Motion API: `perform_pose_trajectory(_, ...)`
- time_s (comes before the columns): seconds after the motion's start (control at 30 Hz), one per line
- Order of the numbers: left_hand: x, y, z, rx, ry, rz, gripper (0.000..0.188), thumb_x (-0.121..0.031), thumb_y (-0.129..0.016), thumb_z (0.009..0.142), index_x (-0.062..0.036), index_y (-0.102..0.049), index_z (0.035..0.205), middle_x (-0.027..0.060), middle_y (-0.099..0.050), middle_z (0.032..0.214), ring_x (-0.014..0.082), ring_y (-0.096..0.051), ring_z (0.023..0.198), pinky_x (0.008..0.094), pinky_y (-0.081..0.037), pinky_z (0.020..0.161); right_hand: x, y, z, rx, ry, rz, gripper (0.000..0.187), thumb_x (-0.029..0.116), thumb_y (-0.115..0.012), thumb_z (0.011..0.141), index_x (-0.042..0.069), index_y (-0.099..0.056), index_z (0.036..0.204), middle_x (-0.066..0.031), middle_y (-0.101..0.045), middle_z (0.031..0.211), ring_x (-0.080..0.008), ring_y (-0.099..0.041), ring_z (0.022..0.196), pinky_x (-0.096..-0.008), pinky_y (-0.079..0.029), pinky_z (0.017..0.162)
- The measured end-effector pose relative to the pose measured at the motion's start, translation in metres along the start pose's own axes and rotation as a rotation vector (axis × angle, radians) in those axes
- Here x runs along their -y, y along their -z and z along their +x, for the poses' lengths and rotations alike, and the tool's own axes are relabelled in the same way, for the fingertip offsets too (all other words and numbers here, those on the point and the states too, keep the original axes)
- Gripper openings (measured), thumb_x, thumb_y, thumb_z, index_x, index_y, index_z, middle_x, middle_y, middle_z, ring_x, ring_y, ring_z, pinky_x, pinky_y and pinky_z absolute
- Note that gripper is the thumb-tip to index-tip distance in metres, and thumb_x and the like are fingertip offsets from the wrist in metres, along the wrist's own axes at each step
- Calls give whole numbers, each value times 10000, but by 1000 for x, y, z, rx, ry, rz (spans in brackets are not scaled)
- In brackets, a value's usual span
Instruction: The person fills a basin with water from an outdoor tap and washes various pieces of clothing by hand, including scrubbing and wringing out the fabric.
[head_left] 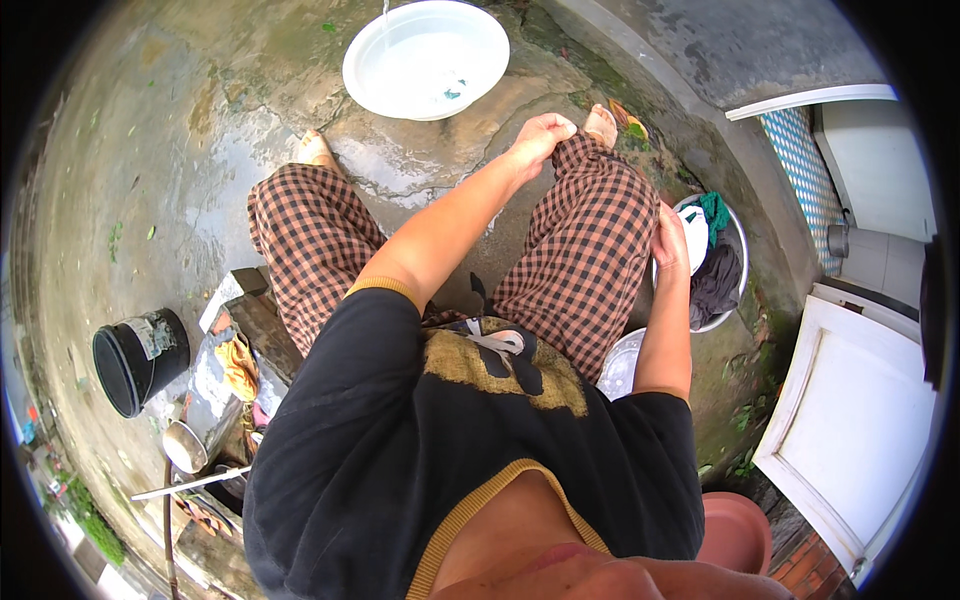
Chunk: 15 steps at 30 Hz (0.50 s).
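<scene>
So the person seems to be sitting low, knees apart, in checked trousers (590, 225), bare feet on wet ground (200, 200). The wide knees probably leave room to lean over and get at the lower leg.

Left hand (540, 142) reaches right across the body to the cuff of the right trouser leg, just by the right foot (601, 122). The fingers there are curled in and look like they're pinching the cuff, which is a sensible way to control a loose hem near wet stone. Right hand (670, 240) is against the outer side of the same leg, up nearer the knee. Can't tell if those fingers are pinching cloth or just pressed on it, tbh, since the tips are hidden. My guess is that it steadies the upper fabric while the other one has the bottom.

Out front, the white basin (364, 78) sits under a thin stream of water (386, 8), presumably placed there to catch it. Small teal marks inside, could be a printed pattern, too small to say.

Just outside the right leg is a metal basin (743, 270) with dark cloth (717, 285), green cloth (715, 210) and something white (692, 238) heaped in it, likely parked there for easy reach. The black bucket (140, 362) is well apart, over on the left.
</scene>
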<state>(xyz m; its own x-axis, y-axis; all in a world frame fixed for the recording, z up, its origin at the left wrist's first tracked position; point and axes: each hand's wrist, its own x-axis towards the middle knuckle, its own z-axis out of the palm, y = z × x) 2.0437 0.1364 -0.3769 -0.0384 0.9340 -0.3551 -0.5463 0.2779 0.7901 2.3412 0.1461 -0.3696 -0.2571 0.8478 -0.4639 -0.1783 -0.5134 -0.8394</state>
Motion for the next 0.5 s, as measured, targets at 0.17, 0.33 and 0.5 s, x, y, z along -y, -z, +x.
perform_pose_trajectory(0.17,5,11,14,-26,-142,242,56,-88,-589,881,-53,-615,847,-4,-618,794,100,-554,717,243,-446,663,6,-11,1,-29,175,-120,85,80,-593,887,30,-628,947,-27,-655,844,-115,-612,733,-235,-496,664)
perform_pose_trajectory(0.33,6,29,8,105,-281,957,121,-121,-612,851,-59,-618,954,33,-611,780,117,-575,729,268,-467,696,-7,8,14,-204,272,67,116,72,-620,867,22,-644,969,-52,-670,895,-139,-628,820,-260,-509,711)
perform_pose_trajectory(0.5,-51,78,-39,127,-68,1017,194,-132,-589,872,-61,-587,1052,35,-596,823,117,-580,677,276,-488,638,12,-5,-25,-319,226,-62,147,134,-600,883,94,-649,1016,39,-597,805,-70,-559,693,-211,-457,579)
